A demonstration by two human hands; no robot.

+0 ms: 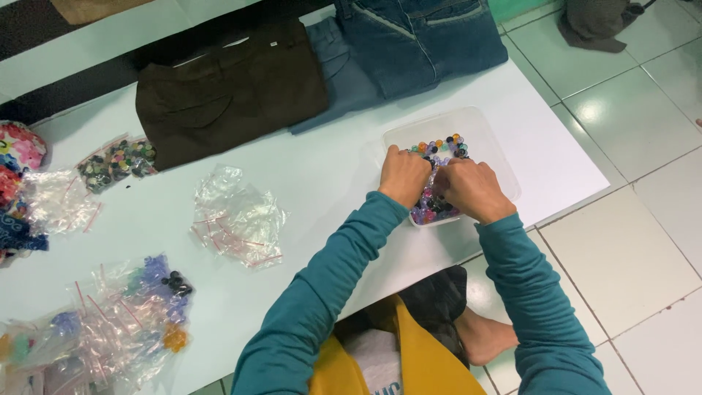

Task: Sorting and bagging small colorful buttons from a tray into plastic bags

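A clear plastic tray (pixel 491 132) sits near the right end of the white table (pixel 329 183). It holds a heap of small coloured beads or buttons (pixel 439 146). My left hand (pixel 403 175) and my right hand (pixel 473 189) are both down in the tray, side by side. Their fingers pinch a small clear plastic bag (pixel 436 178) that lies over the beads. The fingertips are hidden by the backs of my hands. Both arms wear teal sleeves.
Empty clear zip bags (pixel 238 216) lie in a pile at mid-table. Filled bead bags lie at the left (pixel 117 161) and the front left (pixel 124 314). Folded brown trousers (pixel 227 91) and blue jeans (pixel 409 40) rest at the far edge. Tiled floor is on the right.
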